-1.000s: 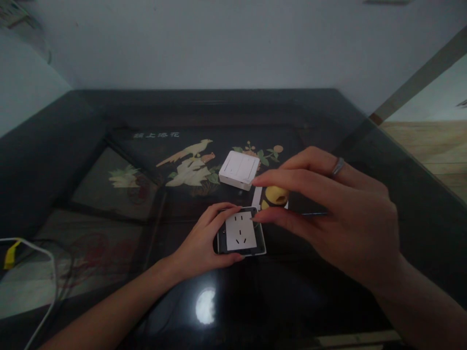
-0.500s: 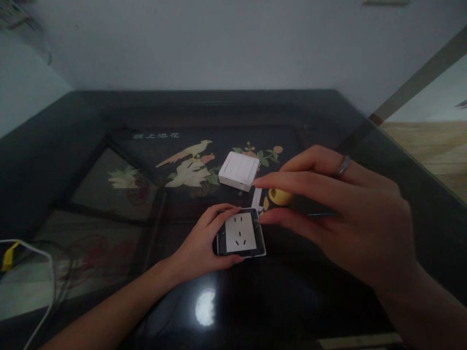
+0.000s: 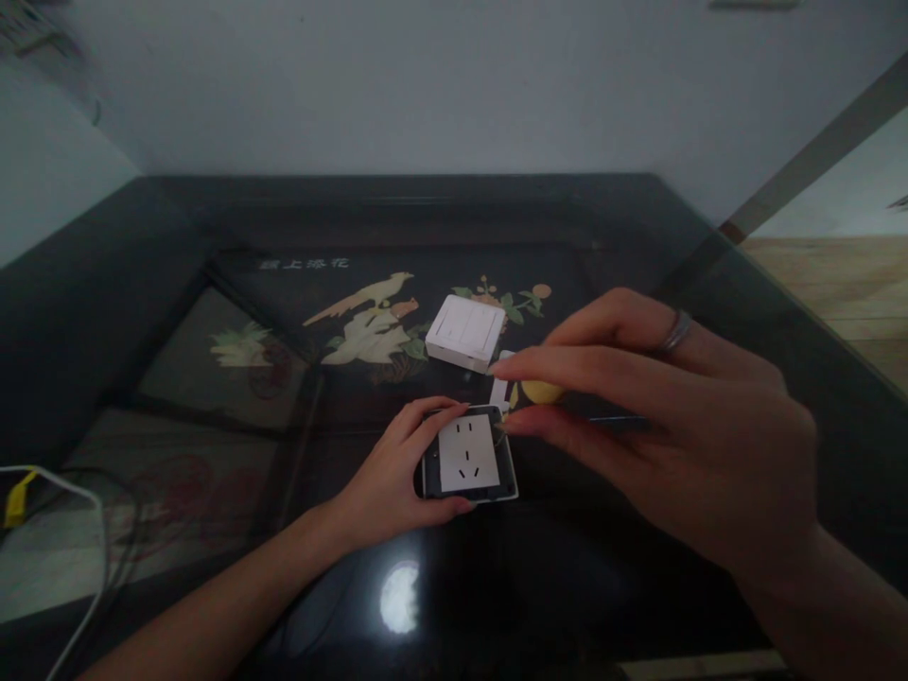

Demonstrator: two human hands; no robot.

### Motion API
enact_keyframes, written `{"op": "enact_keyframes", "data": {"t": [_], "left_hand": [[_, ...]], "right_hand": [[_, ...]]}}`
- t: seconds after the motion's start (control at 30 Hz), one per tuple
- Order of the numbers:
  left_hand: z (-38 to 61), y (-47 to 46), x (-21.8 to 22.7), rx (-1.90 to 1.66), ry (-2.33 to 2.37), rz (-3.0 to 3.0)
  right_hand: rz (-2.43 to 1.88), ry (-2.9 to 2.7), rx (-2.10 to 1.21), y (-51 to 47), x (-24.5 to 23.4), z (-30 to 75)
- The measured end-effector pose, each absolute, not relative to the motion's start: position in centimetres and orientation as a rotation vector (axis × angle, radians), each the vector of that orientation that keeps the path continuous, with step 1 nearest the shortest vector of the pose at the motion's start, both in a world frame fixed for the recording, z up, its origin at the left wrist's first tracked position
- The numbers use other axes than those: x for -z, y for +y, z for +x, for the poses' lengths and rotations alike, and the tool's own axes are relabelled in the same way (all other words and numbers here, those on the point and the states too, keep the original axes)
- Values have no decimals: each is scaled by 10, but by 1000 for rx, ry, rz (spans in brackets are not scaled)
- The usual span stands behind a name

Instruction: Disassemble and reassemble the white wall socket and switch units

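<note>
My left hand (image 3: 404,468) grips a wall socket (image 3: 468,452) with a white face, dark surround and thin white rim, thumb on the near edge and fingers on the far edge. It rests face up on the dark table. My right hand (image 3: 659,426) hovers above the socket's right side, thumb and forefinger apart. I make out nothing clearly held in it. Seen through the finger gap is a yellow screwdriver handle (image 3: 541,392), with its thin metal shaft (image 3: 617,419) partly hidden. Beside it lies a small white strip (image 3: 500,383), partly covered by the forefinger.
A white switch panel (image 3: 465,331) sits just beyond the socket. The glossy black table (image 3: 553,577) has a bird and flower picture on its top. At the left runs a white cable (image 3: 99,530) with a yellow tag (image 3: 18,499). A pale wall (image 3: 397,85) stands behind.
My right hand has shifted slightly right and down, covering more of the yellow handle and baring more of the white strip. The left hand and the socket stay almost in place.
</note>
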State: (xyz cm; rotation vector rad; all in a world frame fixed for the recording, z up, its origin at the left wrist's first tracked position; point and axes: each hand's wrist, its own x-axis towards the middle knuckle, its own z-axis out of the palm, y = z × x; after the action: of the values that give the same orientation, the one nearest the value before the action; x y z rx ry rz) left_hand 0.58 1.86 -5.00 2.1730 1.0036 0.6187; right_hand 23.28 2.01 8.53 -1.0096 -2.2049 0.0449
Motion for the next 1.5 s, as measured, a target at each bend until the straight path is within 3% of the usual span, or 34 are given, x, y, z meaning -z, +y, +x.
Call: {"op": "enact_keyframes", "data": {"t": [0.27,0.7,0.93,1.2,1.5], "left_hand": [[5,18,52,-602,1016,2161],[5,17,53,-586,1025,2168],[5,17,52,-598,1044,2148],[6,17,52,-612,1037,2134],[6,17,50,-588,1037,2149]], "right_hand": [[-941,-2349,-268,21,-91,243],[-988,-2329,-324,22,-91,240],[-1017,-2183,-98,22,-84,232],[-998,-2332,-299,21,-91,238],[-1075,-2183,-132,20,-87,233]]}}
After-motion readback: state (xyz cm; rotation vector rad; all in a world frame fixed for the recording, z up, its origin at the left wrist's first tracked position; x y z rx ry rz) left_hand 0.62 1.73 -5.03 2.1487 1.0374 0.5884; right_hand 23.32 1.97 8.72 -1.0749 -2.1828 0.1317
